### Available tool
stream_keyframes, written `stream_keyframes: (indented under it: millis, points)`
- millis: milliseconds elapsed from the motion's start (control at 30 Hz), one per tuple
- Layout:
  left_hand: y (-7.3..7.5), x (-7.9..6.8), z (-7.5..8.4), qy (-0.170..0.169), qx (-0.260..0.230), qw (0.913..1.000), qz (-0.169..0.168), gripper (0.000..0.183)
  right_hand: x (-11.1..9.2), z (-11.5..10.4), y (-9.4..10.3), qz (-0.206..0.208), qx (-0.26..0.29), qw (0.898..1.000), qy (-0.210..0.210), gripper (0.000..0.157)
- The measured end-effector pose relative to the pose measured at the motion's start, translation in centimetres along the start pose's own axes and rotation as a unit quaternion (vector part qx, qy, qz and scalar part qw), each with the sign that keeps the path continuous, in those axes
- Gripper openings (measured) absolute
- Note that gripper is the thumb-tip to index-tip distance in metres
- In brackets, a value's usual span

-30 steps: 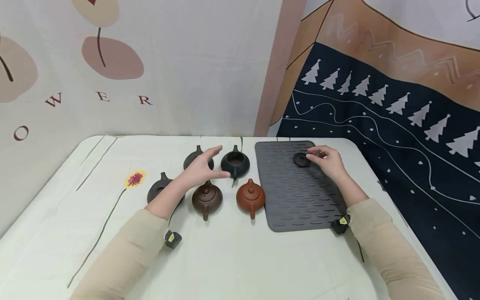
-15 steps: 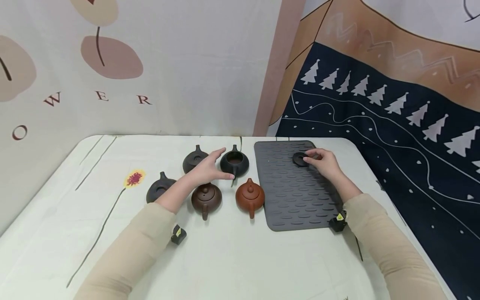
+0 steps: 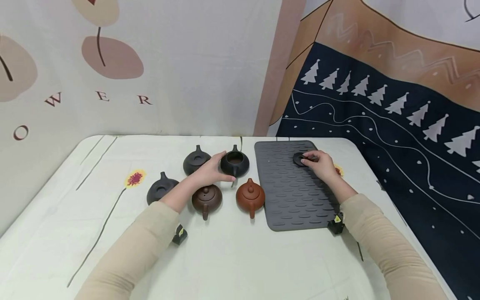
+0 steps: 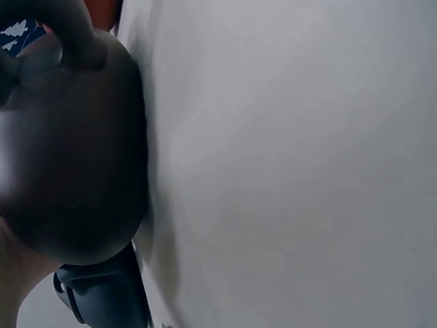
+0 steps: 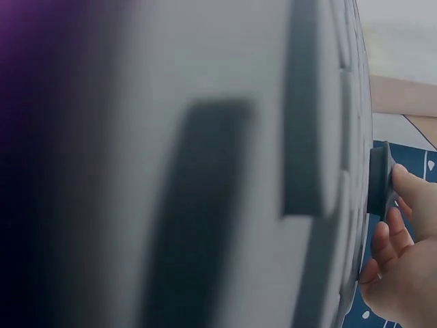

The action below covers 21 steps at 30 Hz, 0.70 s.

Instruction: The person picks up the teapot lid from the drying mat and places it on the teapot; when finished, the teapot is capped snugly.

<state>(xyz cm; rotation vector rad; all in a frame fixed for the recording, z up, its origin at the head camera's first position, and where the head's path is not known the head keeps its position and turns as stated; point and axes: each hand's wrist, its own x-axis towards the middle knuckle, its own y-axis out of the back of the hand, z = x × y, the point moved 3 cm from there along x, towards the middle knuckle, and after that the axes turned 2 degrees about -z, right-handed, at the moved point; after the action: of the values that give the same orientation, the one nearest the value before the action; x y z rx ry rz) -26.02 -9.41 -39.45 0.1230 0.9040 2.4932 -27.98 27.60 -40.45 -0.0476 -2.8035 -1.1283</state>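
Note:
My left hand (image 3: pixel 211 171) reaches around the left side of a black teapot (image 3: pixel 240 166) with its lid off, thumb and fingers spread; whether they touch it I cannot tell. My right hand (image 3: pixel 320 164) pinches a small black teapot lid (image 3: pixel 298 160) at the upper part of a grey ridged mat (image 3: pixel 288 200). In the right wrist view, the thumb and fingers of the right hand (image 5: pixel 410 273) are at the lid (image 5: pixel 377 181), low over the mat. A dark brown teapot (image 4: pixel 75 157) fills the left of the left wrist view.
An orange-red teapot (image 3: pixel 250 198) stands close to the mat's left edge. A brown teapot (image 3: pixel 207 200) sits below my left hand. Two lidded dark teapots, one farther back (image 3: pixel 196 160) and one at the left (image 3: pixel 160 187), stand on the white tablecloth (image 3: pixel 232 262).
My left hand has moved right to the open black teapot, its finger-thumb gap closing in around it. My right hand has shifted slightly left, with the lid staying on nearly the same spot.

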Motion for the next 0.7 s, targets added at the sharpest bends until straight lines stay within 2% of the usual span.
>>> stream_keyframes:
  millis: [267,533,700]
  points:
    - [-0.05,0.32,-0.03,0.017,0.016,0.9995,-0.023,0.103,0.16,-0.12,-0.06,0.004,0.004,1.0,-0.011,0.023]
    - [-0.13,0.5,-0.14,0.024,0.011,0.9994,-0.023,0.103,0.18,-0.3,0.01,0.001,0.012,0.999,-0.03,0.023]
    - [-0.15,0.43,-0.07,0.021,0.006,0.9996,-0.02,0.102,0.03,-0.4,0.12,0.002,0.011,1.0,-0.027,0.023]
